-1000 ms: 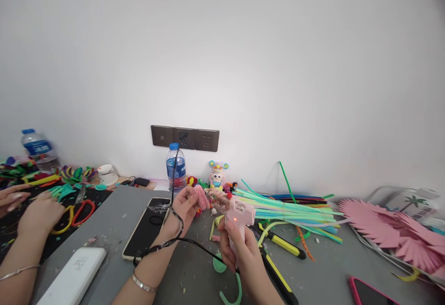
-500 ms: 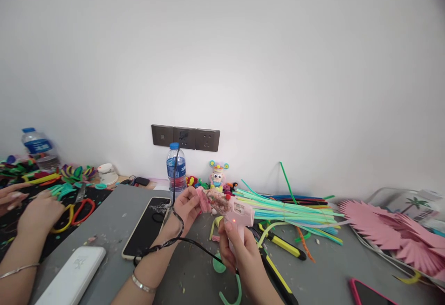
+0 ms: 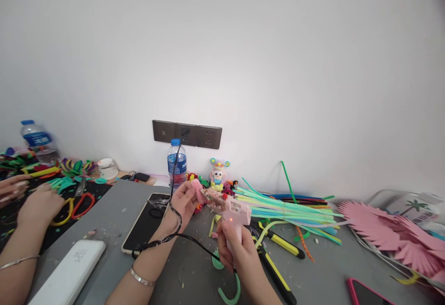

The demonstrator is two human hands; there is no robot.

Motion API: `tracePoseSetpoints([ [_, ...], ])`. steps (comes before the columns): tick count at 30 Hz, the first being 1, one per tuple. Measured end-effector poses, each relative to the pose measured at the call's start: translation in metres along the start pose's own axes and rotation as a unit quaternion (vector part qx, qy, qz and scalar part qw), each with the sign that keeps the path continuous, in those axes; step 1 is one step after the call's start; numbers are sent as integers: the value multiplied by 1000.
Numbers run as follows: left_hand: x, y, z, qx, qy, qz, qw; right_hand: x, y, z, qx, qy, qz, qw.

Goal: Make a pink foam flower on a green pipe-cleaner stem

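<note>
The pink phone (image 3: 365,293) and a co-worker's arm (image 3: 14,268) are cut off by the frame's edges.

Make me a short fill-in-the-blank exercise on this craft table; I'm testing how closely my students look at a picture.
1. The right hand grips a glue gun whose colour is ____.
2. The left hand holds a small pink piece at the glue gun's ____.
3. The water bottle by the wall sockets has a cap coloured ____.
4. The smartphone beside the left wrist lies with its dark screen facing ____.

Missing words: pink; nozzle; blue; up
</note>
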State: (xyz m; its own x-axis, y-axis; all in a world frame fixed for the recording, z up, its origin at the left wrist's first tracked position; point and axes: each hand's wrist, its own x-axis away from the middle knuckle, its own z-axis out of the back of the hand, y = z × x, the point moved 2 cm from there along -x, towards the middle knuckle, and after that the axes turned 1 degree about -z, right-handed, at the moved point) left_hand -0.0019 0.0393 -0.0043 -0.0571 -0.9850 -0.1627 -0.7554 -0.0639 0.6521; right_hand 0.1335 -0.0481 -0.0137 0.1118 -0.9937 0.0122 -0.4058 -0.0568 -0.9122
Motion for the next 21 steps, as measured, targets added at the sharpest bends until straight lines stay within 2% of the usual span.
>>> tracePoseSetpoints([
  [6,0,1,-2,-2,-15,-6,1000,1,1,1,1,8,8,1000],
  [13,5,1,-8,-36,-76,0,996,-2,-2,4,-3,-3,16,1000],
  [21,6,0,-4,-81,-73,8,994,0,-4,2,-6,9,14,1000],
])
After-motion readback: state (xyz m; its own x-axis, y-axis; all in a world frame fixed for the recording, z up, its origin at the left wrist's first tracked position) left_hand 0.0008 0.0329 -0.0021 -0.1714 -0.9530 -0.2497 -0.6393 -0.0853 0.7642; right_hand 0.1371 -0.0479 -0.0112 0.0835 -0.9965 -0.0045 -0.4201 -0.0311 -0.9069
